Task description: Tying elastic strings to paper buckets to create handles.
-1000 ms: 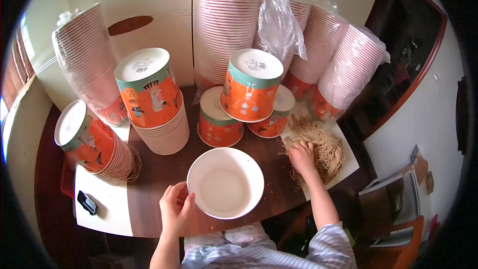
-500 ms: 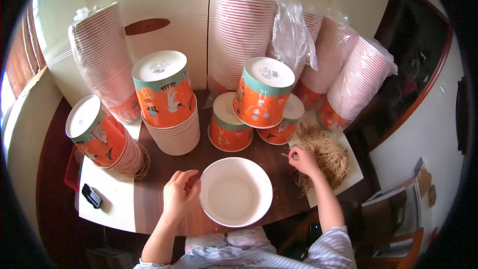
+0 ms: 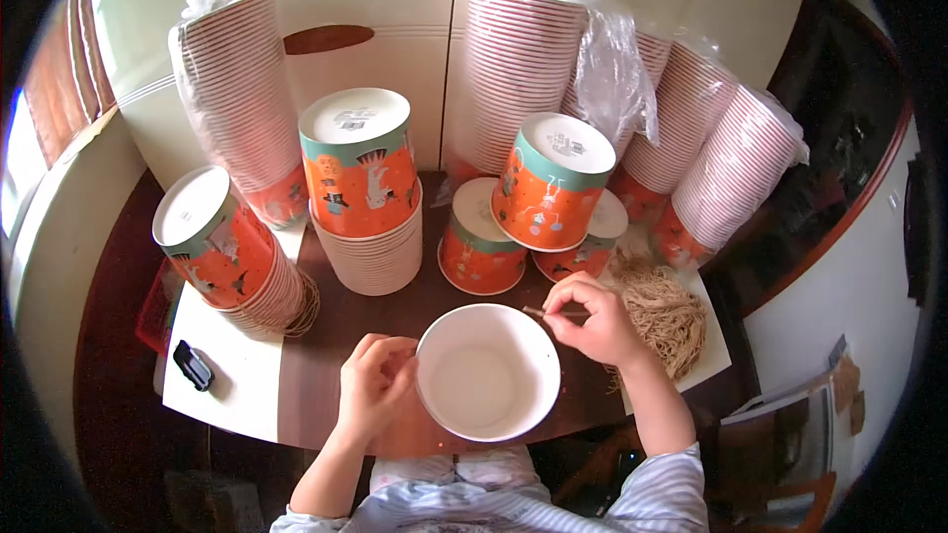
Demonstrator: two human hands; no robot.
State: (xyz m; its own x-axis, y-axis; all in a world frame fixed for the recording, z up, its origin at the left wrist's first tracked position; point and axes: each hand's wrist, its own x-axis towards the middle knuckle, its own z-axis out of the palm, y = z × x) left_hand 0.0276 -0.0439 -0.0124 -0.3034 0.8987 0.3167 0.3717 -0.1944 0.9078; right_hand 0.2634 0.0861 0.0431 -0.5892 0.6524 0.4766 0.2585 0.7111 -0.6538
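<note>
In front of me a white round paper tub stands mouth up, and nothing lies in it. My left hand is at its left rim, fingers loosely curled and apart from the thumb; the fingertips are by the rim, and I cannot tell whether they press on it. My right hand, just beyond the tub's right rim, is closed in a pinch on a thin brown strand. Behind that hand a tangled heap of tan strands lies on a pale sheet.
Orange and green paper tubs stand upside down behind: a tub on two others, a nested stack, a leaning stack. Tall bagged stacks line the back. A small black device lies at left.
My right hand has moved left and inward from the heap to near the tub, carrying the strand. My left hand's fingers have curled in more at the rim. The whole view has shifted slightly.
</note>
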